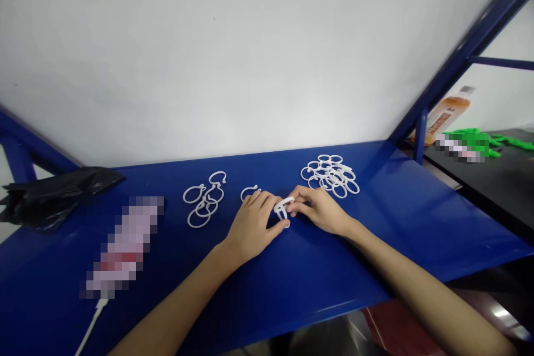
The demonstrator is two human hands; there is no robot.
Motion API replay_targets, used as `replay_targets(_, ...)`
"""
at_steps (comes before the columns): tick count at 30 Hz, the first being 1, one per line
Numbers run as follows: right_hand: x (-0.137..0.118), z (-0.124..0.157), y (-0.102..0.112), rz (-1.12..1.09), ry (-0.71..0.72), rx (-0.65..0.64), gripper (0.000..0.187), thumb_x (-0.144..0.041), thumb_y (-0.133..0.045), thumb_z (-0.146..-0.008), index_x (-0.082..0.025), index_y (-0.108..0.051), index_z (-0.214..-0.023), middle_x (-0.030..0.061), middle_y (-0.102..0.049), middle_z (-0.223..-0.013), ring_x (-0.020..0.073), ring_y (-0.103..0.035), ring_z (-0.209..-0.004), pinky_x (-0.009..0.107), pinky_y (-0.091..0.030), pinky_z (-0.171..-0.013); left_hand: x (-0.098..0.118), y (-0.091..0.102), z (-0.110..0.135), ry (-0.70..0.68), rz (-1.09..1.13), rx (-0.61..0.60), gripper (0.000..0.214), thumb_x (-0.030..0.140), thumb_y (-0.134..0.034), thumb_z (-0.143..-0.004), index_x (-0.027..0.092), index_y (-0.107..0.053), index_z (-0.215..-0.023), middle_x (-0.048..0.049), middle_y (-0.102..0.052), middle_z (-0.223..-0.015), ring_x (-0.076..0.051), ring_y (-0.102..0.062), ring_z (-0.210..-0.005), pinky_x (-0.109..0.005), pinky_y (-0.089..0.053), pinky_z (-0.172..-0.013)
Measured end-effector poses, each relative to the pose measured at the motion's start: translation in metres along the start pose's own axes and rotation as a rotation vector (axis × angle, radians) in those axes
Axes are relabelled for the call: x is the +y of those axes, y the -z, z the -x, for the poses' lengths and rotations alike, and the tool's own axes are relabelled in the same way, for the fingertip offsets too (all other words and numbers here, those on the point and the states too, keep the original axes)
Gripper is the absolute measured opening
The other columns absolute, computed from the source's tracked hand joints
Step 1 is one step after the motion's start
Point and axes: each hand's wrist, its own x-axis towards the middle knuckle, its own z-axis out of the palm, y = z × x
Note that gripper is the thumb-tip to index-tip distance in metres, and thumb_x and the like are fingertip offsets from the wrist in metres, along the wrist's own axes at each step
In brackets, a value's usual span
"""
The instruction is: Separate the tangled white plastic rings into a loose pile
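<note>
My left hand (255,225) is closed, thumb and fingers around white plastic rings (282,211) that overlap at the middle of the blue tabletop. My right hand (319,208) pinches the top ring at its right side between thumb and fingertips. How many rings are in the grip, and which hand bears each, is partly hidden by the fingers. Just behind my left fingers lies an open white ring (249,192), partly covered by them. Several open rings (204,206) with small knobbed ends lie to the left. At the right is a heaped pile of white rings (331,173).
The blue table (334,272) meets a white wall (250,55) behind. Left are a black plastic bag (62,192) and a blurred-out object (125,245) with a white cable (89,328). Blue frame posts (454,61) rise at right; beyond them stand a bottle (446,114) and green pieces (475,142).
</note>
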Motion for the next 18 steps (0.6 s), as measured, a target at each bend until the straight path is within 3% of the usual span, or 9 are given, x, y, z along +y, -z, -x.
replay_targets(5, 0.003, -0.004, -0.005, -0.203, 0.004, 0.065, 0.021, -0.040, -0.075, -0.083, -0.020, -0.073, -0.087, 0.0036, -0.068, -0.095, 0.0129, -0.062, -0.073, 0.028, -0.050, -0.067, 0.000, -0.001, 0.000, -0.014, 0.029, 0.115, 0.027, 0.030, -0.069, -0.087, 0.021, -0.057, -0.109, -0.0056, -0.064, -0.108, -0.025, -0.059, -0.103, -0.043, -0.046, -0.094)
replay_targets(9, 0.004, -0.007, -0.010, -0.407, -0.088, 0.084, 0.023, -0.039, -0.079, -0.078, -0.019, -0.073, -0.089, 0.0023, -0.069, -0.085, 0.0117, -0.060, -0.069, 0.028, -0.051, -0.066, 0.003, -0.001, 0.000, -0.037, 0.019, 0.195, 0.034, 0.028, -0.069, -0.086, 0.021, -0.055, -0.116, -0.0063, -0.065, -0.110, -0.025, -0.060, -0.105, -0.041, -0.046, -0.093)
replay_targets(18, -0.002, -0.005, -0.013, -0.537, -0.124, 0.068, 0.024, -0.037, -0.079, -0.078, -0.019, -0.069, -0.090, 0.0019, -0.073, -0.084, 0.0137, -0.067, -0.074, 0.029, -0.053, -0.072, 0.002, -0.002, 0.000, -0.033, -0.081, 0.193, 0.025, 0.024, -0.065, -0.087, 0.020, -0.057, -0.111, -0.0068, -0.066, -0.109, -0.025, -0.060, -0.105, -0.041, -0.046, -0.092)
